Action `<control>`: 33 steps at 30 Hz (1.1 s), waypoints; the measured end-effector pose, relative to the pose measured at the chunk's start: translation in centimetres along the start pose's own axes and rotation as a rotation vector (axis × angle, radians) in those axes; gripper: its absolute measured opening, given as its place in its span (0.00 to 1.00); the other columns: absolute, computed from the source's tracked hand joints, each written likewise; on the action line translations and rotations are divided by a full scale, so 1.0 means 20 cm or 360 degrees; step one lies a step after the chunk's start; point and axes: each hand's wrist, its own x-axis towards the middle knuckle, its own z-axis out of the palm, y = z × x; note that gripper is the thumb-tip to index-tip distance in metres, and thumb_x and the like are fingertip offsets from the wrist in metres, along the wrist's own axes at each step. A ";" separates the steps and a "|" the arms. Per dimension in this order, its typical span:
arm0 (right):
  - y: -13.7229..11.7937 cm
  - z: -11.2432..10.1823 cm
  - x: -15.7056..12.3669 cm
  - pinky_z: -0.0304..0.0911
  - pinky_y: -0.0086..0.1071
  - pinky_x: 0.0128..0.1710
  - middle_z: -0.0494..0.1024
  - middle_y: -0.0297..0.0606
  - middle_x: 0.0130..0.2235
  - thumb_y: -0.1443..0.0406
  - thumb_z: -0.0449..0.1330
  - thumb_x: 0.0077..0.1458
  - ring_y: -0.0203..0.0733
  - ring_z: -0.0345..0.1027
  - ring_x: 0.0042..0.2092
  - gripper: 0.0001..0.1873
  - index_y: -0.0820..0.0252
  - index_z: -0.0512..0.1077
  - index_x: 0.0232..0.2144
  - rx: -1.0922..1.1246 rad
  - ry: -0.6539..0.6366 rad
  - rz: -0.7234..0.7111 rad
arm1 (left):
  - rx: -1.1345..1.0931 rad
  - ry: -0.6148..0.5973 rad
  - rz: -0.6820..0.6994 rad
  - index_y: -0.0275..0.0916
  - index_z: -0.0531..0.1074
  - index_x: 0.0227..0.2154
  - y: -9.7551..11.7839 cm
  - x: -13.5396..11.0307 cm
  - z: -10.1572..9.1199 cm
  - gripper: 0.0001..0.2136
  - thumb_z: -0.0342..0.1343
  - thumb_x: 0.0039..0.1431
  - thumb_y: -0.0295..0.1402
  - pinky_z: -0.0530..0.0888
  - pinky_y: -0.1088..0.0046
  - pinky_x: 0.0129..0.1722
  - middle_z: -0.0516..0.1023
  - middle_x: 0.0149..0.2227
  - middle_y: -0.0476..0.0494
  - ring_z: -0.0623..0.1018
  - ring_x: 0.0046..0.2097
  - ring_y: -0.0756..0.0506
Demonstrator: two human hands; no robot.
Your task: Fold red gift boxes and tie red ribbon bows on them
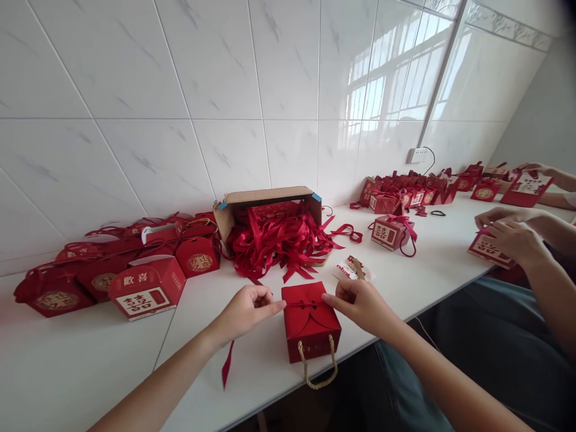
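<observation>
A person's two hands work a ribbon (308,305) across the top of a red box (312,351) at the lower center of the frame, near the edge of a white table (198,378). The left hand (252,309) pinches narrowly at the box's left side, a loose red strip (228,367) hanging below it; the right hand (362,303) pinches at the right side, thumb against index, apparently on the ribbon's other end. The step in hand looks like tightening or tying over the folded flaps; the next move would call for even tension, then crossing the ends into a knot. A rope handle (320,385) loops toward the bottom of the frame. Behind, a carton (245,197) spills ribbons (279,240); at right, a co-worker's hands (517,240) handle another box (490,250).
</observation>
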 end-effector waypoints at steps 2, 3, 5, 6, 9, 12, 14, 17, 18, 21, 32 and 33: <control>0.00 -0.03 -0.01 0.46 0.28 0.22 0.57 0.26 0.19 0.52 0.59 0.53 0.33 0.49 0.23 0.20 0.57 0.58 0.20 -0.0071 0.0050 -0.0090 | 0.0034 0.0024 -0.0021 0.39 0.60 0.19 -0.03 0.01 -0.03 0.19 0.53 0.56 0.49 0.56 0.74 0.26 0.55 0.21 0.55 0.57 0.25 0.51; 0.00 -0.05 -0.02 0.48 0.29 0.23 0.58 0.27 0.20 0.55 0.58 0.54 0.33 0.50 0.23 0.17 0.56 0.58 0.22 -0.0091 0.0062 -0.0157 | 0.0050 0.0023 -0.0039 0.39 0.60 0.19 -0.05 0.02 -0.06 0.20 0.52 0.56 0.49 0.55 0.74 0.25 0.54 0.20 0.55 0.56 0.24 0.51; -0.02 -0.09 -0.04 0.53 0.29 0.25 0.60 0.27 0.22 0.61 0.54 0.57 0.34 0.53 0.25 0.12 0.56 0.57 0.24 -0.0149 0.0033 -0.0325 | 0.0069 -0.0075 -0.0095 0.39 0.61 0.17 -0.07 0.04 -0.11 0.20 0.53 0.55 0.48 0.53 0.74 0.24 0.54 0.18 0.55 0.54 0.23 0.51; -0.03 -0.11 -0.05 0.55 0.30 0.26 0.61 0.29 0.24 0.65 0.51 0.58 0.35 0.54 0.26 0.11 0.56 0.57 0.24 -0.0202 -0.0009 -0.0413 | 0.0067 -0.0180 -0.0130 0.38 0.63 0.16 -0.08 0.04 -0.14 0.19 0.55 0.53 0.47 0.52 0.74 0.23 0.56 0.18 0.54 0.55 0.22 0.52; -0.06 -0.14 -0.08 0.61 0.34 0.33 0.66 0.34 0.29 0.71 0.49 0.54 0.36 0.62 0.30 0.12 0.58 0.59 0.19 -0.0477 -0.0112 -0.0560 | -0.0015 -0.0567 -0.0221 0.37 0.72 0.17 -0.07 0.06 -0.22 0.15 0.62 0.45 0.44 0.52 0.75 0.20 0.63 0.16 0.51 0.59 0.20 0.52; -0.05 -0.09 -0.07 0.65 0.38 0.38 0.70 0.37 0.33 0.71 0.54 0.52 0.37 0.66 0.32 0.11 0.59 0.65 0.19 -0.0735 0.0052 -0.0624 | -0.0220 -0.0692 -0.0177 0.36 0.77 0.21 -0.03 0.06 -0.20 0.19 0.61 0.44 0.50 0.52 0.74 0.19 0.61 0.15 0.51 0.57 0.18 0.52; -0.02 -0.04 -0.04 0.66 0.40 0.39 0.71 0.37 0.32 0.70 0.55 0.55 0.37 0.67 0.31 0.13 0.59 0.69 0.19 -0.0778 0.0313 -0.0743 | -0.0387 -0.0575 -0.0077 0.36 0.78 0.29 0.00 0.05 -0.14 0.26 0.52 0.50 0.57 0.52 0.74 0.20 0.58 0.17 0.54 0.53 0.19 0.54; 0.03 0.02 0.01 0.68 0.38 0.39 0.71 0.38 0.30 0.69 0.55 0.59 0.37 0.68 0.31 0.15 0.59 0.72 0.21 -0.0691 0.0803 -0.0953 | -0.0695 -0.0184 0.0001 0.37 0.77 0.40 0.06 0.04 -0.03 0.27 0.49 0.55 0.56 0.48 0.75 0.20 0.55 0.22 0.55 0.48 0.21 0.55; 0.04 0.03 0.02 0.68 0.37 0.38 0.71 0.38 0.30 0.69 0.55 0.60 0.38 0.69 0.32 0.15 0.59 0.73 0.21 -0.0657 0.0923 -0.0981 | -0.0764 -0.0057 -0.0007 0.37 0.77 0.42 0.08 0.03 0.00 0.25 0.52 0.55 0.53 0.47 0.75 0.21 0.55 0.23 0.55 0.48 0.21 0.55; 0.04 0.03 0.05 0.68 0.36 0.36 0.74 0.41 0.35 0.69 0.56 0.60 0.40 0.70 0.35 0.13 0.58 0.74 0.25 -0.0630 0.1062 -0.1030 | -0.0765 0.0194 -0.0037 0.37 0.77 0.45 0.14 0.02 0.06 0.22 0.60 0.52 0.47 0.48 0.76 0.22 0.57 0.23 0.55 0.50 0.23 0.55; -0.13 0.03 0.08 0.63 0.31 0.26 0.75 0.37 0.28 0.62 0.65 0.50 0.37 0.67 0.28 0.09 0.58 0.77 0.21 0.0192 0.0473 -0.0586 | 0.0065 0.0545 0.0631 0.36 0.78 0.43 0.21 0.04 0.17 0.13 0.52 0.60 0.32 0.70 0.72 0.37 0.71 0.29 0.47 0.71 0.32 0.49; -0.13 0.03 0.08 0.62 0.30 0.26 0.75 0.37 0.28 0.60 0.66 0.48 0.37 0.67 0.28 0.10 0.58 0.77 0.20 0.0264 0.0305 -0.0486 | 0.0205 0.0559 0.0695 0.36 0.78 0.42 0.21 0.04 0.19 0.13 0.51 0.59 0.29 0.71 0.72 0.36 0.70 0.31 0.46 0.71 0.32 0.49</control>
